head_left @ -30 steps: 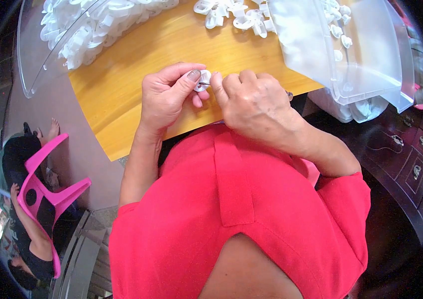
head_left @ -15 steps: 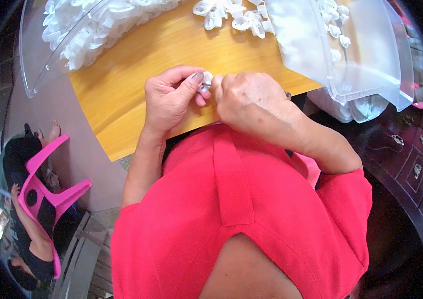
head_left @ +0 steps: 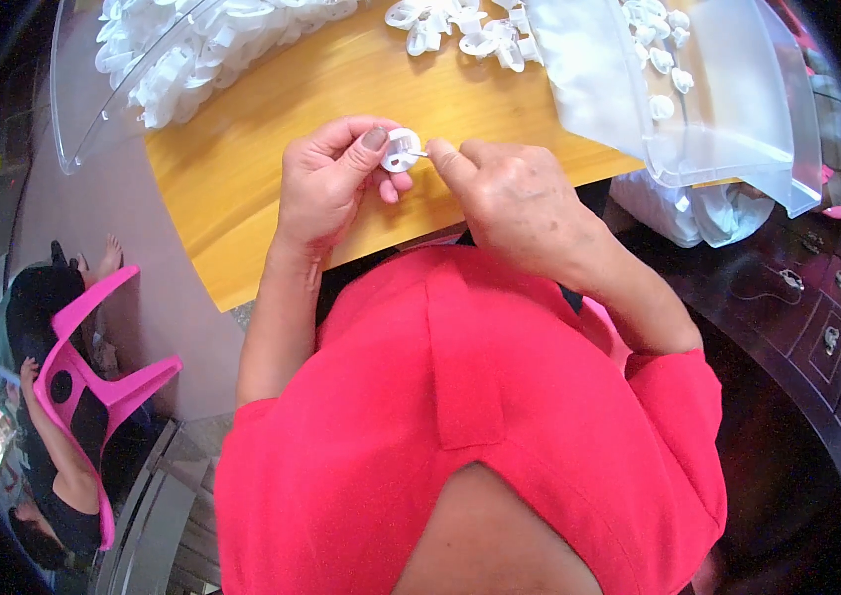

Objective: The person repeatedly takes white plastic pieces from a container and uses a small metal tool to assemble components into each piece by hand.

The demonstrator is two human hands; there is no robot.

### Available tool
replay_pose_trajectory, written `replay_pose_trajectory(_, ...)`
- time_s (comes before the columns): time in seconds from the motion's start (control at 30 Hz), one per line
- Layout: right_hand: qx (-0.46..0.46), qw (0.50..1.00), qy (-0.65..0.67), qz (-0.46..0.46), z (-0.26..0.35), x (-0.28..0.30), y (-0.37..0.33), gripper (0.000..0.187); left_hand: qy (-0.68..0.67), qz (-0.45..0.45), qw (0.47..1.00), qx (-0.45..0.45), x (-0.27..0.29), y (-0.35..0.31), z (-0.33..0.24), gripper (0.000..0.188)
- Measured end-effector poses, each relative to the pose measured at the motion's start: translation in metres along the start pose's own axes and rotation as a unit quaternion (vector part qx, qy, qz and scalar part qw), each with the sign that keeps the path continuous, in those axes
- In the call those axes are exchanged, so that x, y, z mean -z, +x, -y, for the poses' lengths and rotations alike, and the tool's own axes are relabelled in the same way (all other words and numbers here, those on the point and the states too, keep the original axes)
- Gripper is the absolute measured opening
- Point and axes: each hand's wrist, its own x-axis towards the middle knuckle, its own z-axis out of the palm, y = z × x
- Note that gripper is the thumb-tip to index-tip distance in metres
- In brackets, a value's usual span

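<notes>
Between the thumb and fingers of my left hand [head_left: 336,174], a small round white plastic piece [head_left: 402,147] with slots in its face is pinched above the table. My right hand [head_left: 520,198] is closed just to the right of it. From its index fingertip a short, thin, greyish tip [head_left: 421,154] reaches the edge of the white piece. The rest of that thin thing is hidden inside my right hand, so its kind does not show.
The wooden table [head_left: 242,188] carries a clear bin [head_left: 71,129] of white plastic parts at far left, loose white parts [head_left: 510,45] at the back, and a clear bin [head_left: 728,169] with smaller white pieces at right. A person sits by a pink chair [head_left: 133,382] at left.
My right hand has drawn back to the right and tilted, baring the thin tip. My left hand has shifted slightly left and up, and more of the white piece's slotted face shows.
</notes>
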Motion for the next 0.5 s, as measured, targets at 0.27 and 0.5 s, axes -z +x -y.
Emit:
replay_pose_trajectory(0.27, -0.042, 0.998, 0.0, -0.038, 0.011, -0.004, -0.019, 0.037, -0.075, 0.043, 0.996, 0.009, 0.004, -0.008, -0.003, 0.026)
replay_pose_trajectory(0.5, -0.01, 0.999, 0.008, -0.052, 0.023, 0.001, -0.022, 0.011, -0.076, 0.044, 0.996, 0.004, 0.0, -0.02, -0.004, 0.024)
